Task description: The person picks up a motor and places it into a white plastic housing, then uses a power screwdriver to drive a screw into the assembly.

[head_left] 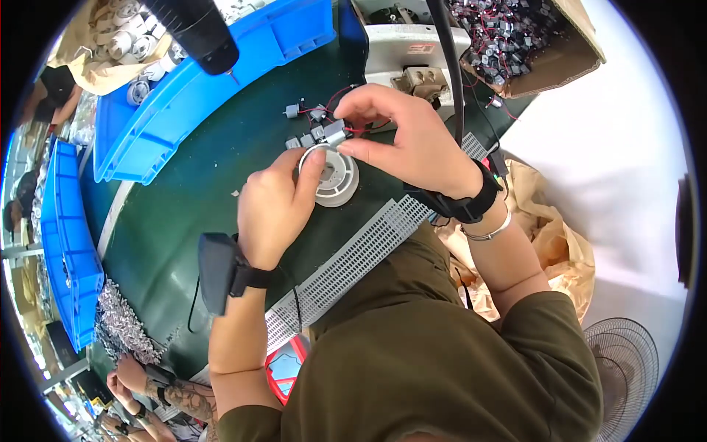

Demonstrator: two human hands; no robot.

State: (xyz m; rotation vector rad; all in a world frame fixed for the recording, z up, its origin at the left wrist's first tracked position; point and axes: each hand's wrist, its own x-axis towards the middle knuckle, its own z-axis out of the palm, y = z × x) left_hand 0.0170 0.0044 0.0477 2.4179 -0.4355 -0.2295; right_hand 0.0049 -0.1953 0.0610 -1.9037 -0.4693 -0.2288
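Note:
My left hand (272,202) grips a round whitish-grey plastic housing (340,184), with the thumb over its rim. The housing has a ribbed, hollow inside and stands tilted at the green bench. Just above its upper edge, my right hand (412,140) curls its thumb and fingers around a small silver motor (335,132) with red wires. The contact of the fingertips on the motor is partly hidden. More small motors (292,142) lie on the bench beside the housing, one of them (292,110) a bit farther off with its red wires trailing.
Blue bins (188,103) line the far left, one with white round parts. A cardboard box (567,66) of wired motors and a pale machine (390,48) stand at the back right. A black tool (199,37) hangs above. Another person's hands (132,376) work by metal parts (121,320).

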